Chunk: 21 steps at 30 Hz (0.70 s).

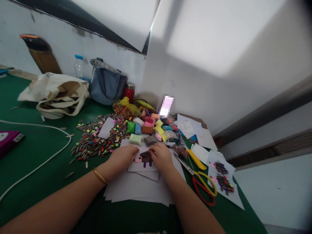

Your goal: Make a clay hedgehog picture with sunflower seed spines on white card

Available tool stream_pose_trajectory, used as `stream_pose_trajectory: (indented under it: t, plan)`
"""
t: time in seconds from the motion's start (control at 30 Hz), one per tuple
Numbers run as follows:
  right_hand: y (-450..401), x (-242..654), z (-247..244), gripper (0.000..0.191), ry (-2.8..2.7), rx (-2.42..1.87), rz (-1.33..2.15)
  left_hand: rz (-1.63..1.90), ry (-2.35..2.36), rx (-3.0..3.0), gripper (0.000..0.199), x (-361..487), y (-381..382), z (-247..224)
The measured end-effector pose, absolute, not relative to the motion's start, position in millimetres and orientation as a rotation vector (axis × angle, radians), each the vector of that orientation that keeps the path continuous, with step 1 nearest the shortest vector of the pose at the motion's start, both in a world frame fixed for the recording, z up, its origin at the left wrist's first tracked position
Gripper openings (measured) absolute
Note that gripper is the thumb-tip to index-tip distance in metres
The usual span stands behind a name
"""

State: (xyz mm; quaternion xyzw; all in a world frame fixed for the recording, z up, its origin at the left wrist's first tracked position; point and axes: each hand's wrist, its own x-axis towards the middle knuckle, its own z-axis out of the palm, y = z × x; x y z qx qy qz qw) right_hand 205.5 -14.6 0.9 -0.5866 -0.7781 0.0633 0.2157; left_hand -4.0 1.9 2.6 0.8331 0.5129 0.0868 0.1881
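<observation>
A small white paper card [138, 168] lies on a stack of white sheets [131, 190]. It bears a hedgehog figure [147, 157] with a pink face, purple feet and a dark body set with sunflower seeds. My left hand [123, 160], with a gold bangle at its wrist, rests at the card's left side, its fingers closed beside the pink face. My right hand [162, 157] is over the card's right part, thumb and fingers pinched against the seed-covered body. What either pinch holds, if anything, is too small or hidden to make out.
A pile of sunflower seeds [94, 146] with coloured pieces spreads at left. Packets of coloured clay [148, 128] lie behind the card. At right are scissors [204, 190], a yellow cutter [196, 159] and finished-looking seed hedgehogs [225, 185]. Bags [106, 81] and a white cable [46, 161] are left.
</observation>
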Motion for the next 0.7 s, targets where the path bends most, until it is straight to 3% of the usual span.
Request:
stream_pose_trajectory:
  t: [0.7]
  plan:
    - [-14.5,204.1,-2.4,0.012,-2.233,-1.560,0.076,0.307,1.413,2.299,0.024,-5.4,0.1,3.5]
